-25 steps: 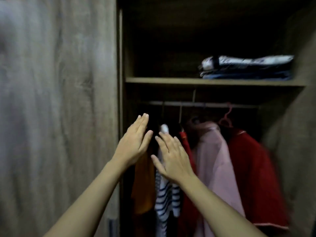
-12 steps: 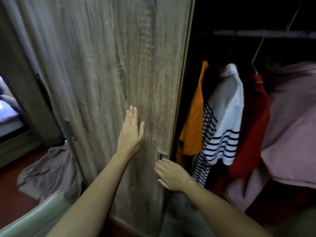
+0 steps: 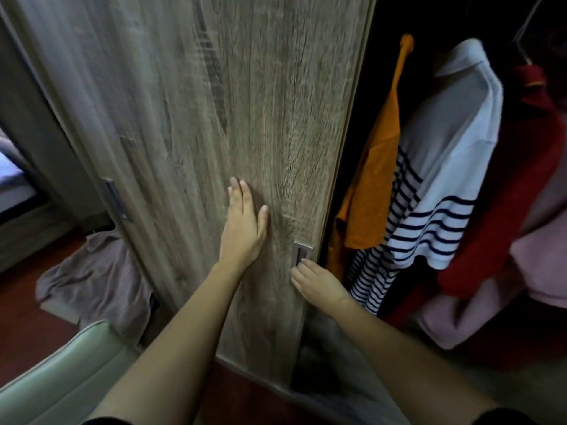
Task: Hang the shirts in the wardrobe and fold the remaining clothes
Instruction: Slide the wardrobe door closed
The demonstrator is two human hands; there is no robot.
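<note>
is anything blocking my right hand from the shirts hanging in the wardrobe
Nothing visible. The right hand touches the metal recessed handle at the edge of the wood-grain wardrobe door. The open bay starts right beside it, with the orange shirt nearest and the white navy-striped shirt next.

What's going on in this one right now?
A person stands at a wardrobe. Their left hand lies flat on the wooden wardrobe door, and the right hand has its fingertips at the recessed metal handle. In the open side hang an orange shirt, a striped white polo, a red garment and a pink garment. A greyish garment lies crumpled on the floor.
</note>
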